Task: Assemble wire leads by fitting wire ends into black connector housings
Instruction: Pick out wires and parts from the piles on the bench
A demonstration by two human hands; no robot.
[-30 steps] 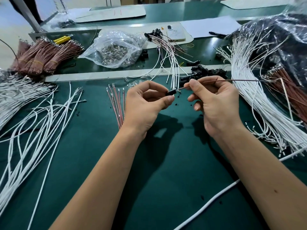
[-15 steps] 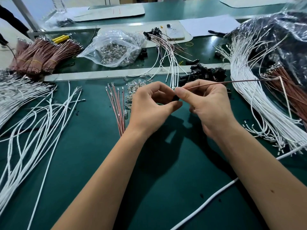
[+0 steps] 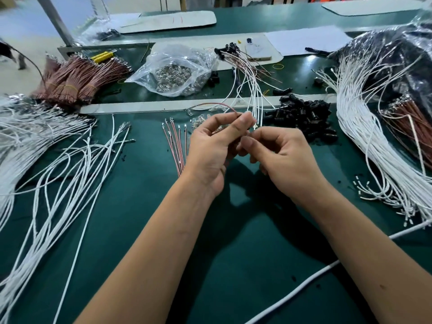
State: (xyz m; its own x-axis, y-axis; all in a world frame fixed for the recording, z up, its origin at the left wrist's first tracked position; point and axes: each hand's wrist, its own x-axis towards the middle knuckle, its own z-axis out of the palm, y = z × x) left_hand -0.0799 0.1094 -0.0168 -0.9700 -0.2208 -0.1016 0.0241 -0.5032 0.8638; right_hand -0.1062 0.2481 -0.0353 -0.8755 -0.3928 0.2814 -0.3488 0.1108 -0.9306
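My left hand [image 3: 210,148] is raised over the green mat and pinches the end of a brown wire [image 3: 215,104] at its fingertips. The wire arcs up and to the left. A dark bit at the pinch looks like the black connector housing [image 3: 240,116], mostly hidden by the fingers. My right hand [image 3: 285,160] sits just right of it with fingers curled and the thumb tip close to the left fingers. What it holds, if anything, is hidden. A pile of black housings [image 3: 304,115] lies behind the hands. Several loose brown wires [image 3: 175,143] lie to the left.
White wires spread across the mat at left [image 3: 70,160] and in a thick bundle at right [image 3: 374,136]. Behind are brown wire bundles [image 3: 79,80], a clear bag of metal parts [image 3: 177,73], finished leads [image 3: 245,66], a phone [image 3: 257,49] and a white cable [image 3: 304,281].
The brown wire, earlier stretched rightward from my right hand into the housing, now swings left from my left fingertips. My right hand has let go of it and dropped slightly lower.
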